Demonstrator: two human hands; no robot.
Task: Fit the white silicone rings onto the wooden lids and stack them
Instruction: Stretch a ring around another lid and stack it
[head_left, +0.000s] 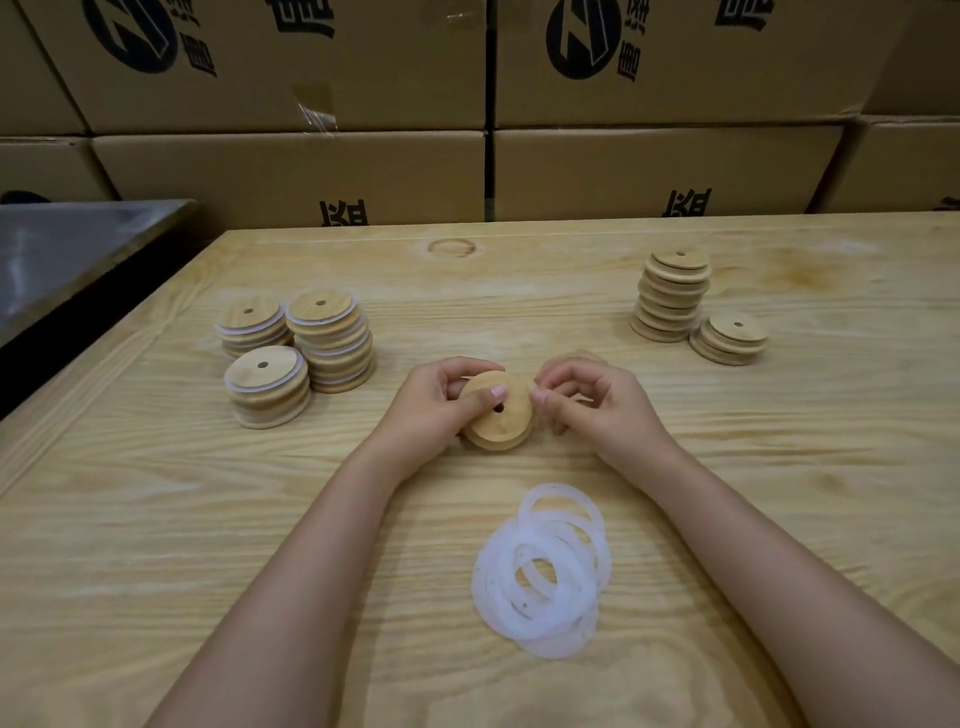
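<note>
One wooden lid (497, 415) between left fingers (453, 373) and right fingers (558, 382) (thumbs atop).

Black logos (584, 39), unreadable characters (343, 213) on cardboard boxes (649, 161)

- Looks from head height, forward and down across the bench (171, 519), through one wide-angle lens.
- Sits close above the forearms, with the left hand (431, 410) and right hand (597, 410) near mid-frame.
- Faces a wall of cardboard boxes (291, 171) behind the bench's far edge, taking in a grey metal surface (67, 249) at far left.
</note>
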